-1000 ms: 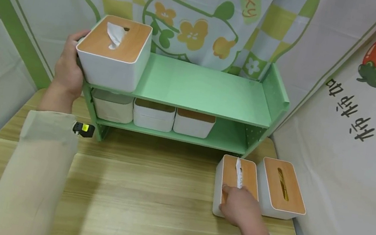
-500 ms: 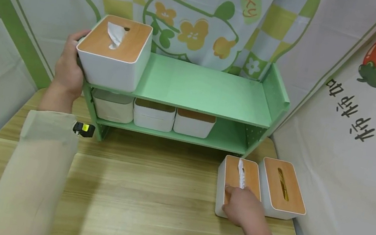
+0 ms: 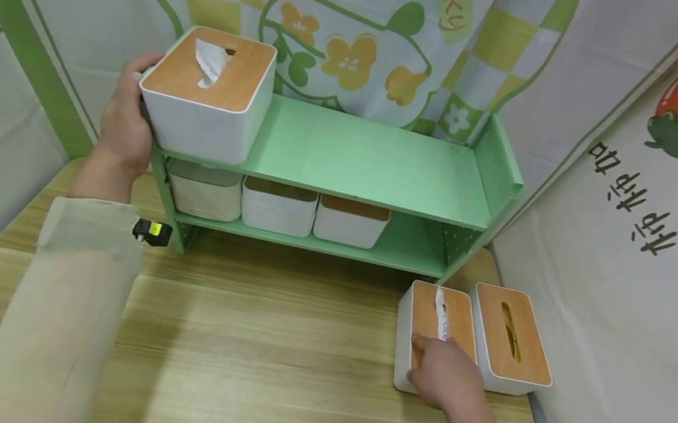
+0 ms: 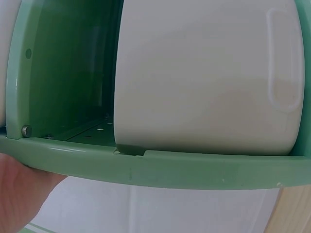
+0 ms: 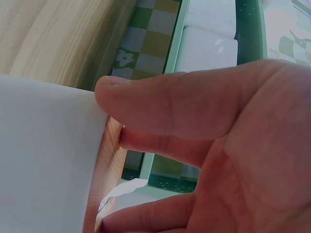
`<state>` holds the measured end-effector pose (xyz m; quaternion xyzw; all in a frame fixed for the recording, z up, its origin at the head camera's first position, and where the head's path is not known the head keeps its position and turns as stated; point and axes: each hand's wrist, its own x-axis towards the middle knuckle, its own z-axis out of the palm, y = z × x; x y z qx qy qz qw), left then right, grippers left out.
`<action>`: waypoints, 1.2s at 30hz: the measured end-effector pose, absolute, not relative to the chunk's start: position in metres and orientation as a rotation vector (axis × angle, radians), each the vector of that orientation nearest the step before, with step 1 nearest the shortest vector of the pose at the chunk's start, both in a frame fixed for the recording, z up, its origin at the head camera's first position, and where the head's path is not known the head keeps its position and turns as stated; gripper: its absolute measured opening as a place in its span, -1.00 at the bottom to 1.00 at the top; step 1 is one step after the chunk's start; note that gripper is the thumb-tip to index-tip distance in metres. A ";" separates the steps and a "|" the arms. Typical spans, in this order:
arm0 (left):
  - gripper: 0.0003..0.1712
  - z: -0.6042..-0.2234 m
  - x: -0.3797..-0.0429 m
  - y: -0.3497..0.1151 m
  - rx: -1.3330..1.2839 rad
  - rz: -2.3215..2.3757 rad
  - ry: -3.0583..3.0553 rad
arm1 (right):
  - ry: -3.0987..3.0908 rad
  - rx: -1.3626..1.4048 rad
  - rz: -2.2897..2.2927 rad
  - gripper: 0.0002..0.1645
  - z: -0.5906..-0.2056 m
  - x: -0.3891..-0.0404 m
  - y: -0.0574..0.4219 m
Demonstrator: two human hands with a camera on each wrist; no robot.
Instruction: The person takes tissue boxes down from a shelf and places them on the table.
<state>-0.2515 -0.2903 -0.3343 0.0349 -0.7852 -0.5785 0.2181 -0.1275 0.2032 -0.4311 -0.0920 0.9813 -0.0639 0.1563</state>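
Note:
At the shelf's left end my left hand [image 3: 126,121] lies against the left side, beside a large white tissue box [image 3: 197,130] with a wooden lid. Its fingertips are hidden behind box and shelf. In the left wrist view part of that hand touches the green side panel [image 4: 160,170]. On the table at right, my right hand [image 3: 452,383] presses a smaller tissue box [image 3: 444,309], its thumb [image 5: 160,99] at the white edge and other fingers on the wooden lid. A tissue sticks out of the slot. Close by on the right stands another wood-lidded box [image 3: 514,337].
The green two-tier shelf [image 3: 376,157] stands at the back of the wooden table [image 3: 259,356]. Its lower tier carries a cream box [image 3: 205,195] and two white boxes, the middle one [image 3: 277,212] and the right one [image 3: 350,225]. Fabric walls [image 3: 626,322] enclose the sides.
The smaller tissue box has slid slightly to the right under my right hand, closer to the box beside it. My left hand and the large box have stayed in place.

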 end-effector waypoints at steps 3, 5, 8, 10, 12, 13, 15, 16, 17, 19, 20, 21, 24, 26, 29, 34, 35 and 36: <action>-0.35 -0.335 -0.252 -0.290 0.083 -1.605 -2.171 | 2.808 -0.268 -0.182 -0.32 -0.431 -0.128 0.205; -0.35 -0.335 -0.252 -0.290 0.083 -1.609 -2.170 | 2.807 -0.265 -0.188 -0.32 -0.431 -0.127 0.206; -0.35 -0.336 -0.252 -0.290 0.076 -1.636 -2.157 | 2.808 -0.265 -0.206 -0.32 -0.431 -0.127 0.208; -0.35 -0.336 -0.252 -0.290 0.080 -1.642 -2.154 | 2.810 -0.266 -0.216 -0.32 -0.433 -0.127 0.209; -0.35 -0.336 -0.252 -0.290 0.079 -1.645 -2.152 | 2.813 -0.258 -0.224 -0.33 -0.434 -0.128 0.211; -0.36 -0.336 -0.252 -0.290 0.079 -1.648 -2.152 | 2.815 -0.252 -0.225 -0.33 -0.434 -0.127 0.212; -0.36 -0.336 -0.252 -0.289 0.082 -1.650 -2.150 | 2.819 -0.248 -0.228 -0.33 -0.435 -0.128 0.212; -0.36 -0.336 -0.252 -0.289 0.086 -1.649 -2.152 | 2.821 -0.244 -0.231 -0.33 -0.435 -0.128 0.213; -0.36 -0.336 -0.252 -0.289 0.089 -1.648 -2.152 | 2.823 -0.240 -0.233 -0.33 -0.436 -0.128 0.213; -0.36 -0.336 -0.252 -0.289 0.093 -1.645 -2.153 | 2.828 -0.241 -0.236 -0.33 -0.436 -0.128 0.214; -0.36 -0.336 -0.252 -0.290 0.096 -1.641 -2.153 | 2.831 -0.239 -0.237 -0.33 -0.436 -0.128 0.214; -0.36 -0.336 -0.252 -0.290 0.096 -1.638 -2.155 | 2.834 -0.235 -0.237 -0.34 -0.436 -0.128 0.214; -0.36 -0.336 -0.252 -0.290 0.089 -1.638 -2.148 | 2.843 -0.235 -0.235 -0.35 -0.437 -0.128 0.215; -0.36 -0.336 -0.252 -0.290 0.082 -1.642 -2.143 | 2.846 -0.237 -0.236 -0.35 -0.437 -0.128 0.216; -0.36 -0.336 -0.252 -0.290 0.081 -1.652 -2.142 | 2.849 -0.243 -0.238 -0.36 -0.438 -0.128 0.217; -0.36 -0.336 -0.252 -0.291 0.089 -1.648 -2.154 | 2.846 -0.241 -0.238 -0.37 -0.437 -0.128 0.218; -0.36 -0.335 -0.252 -0.291 0.089 -1.646 -2.154 | 2.846 -0.240 -0.238 -0.37 -0.437 -0.128 0.218; -0.36 -0.336 -0.252 -0.291 0.091 -1.644 -2.156 | 2.847 -0.241 -0.238 -0.38 -0.437 -0.129 0.218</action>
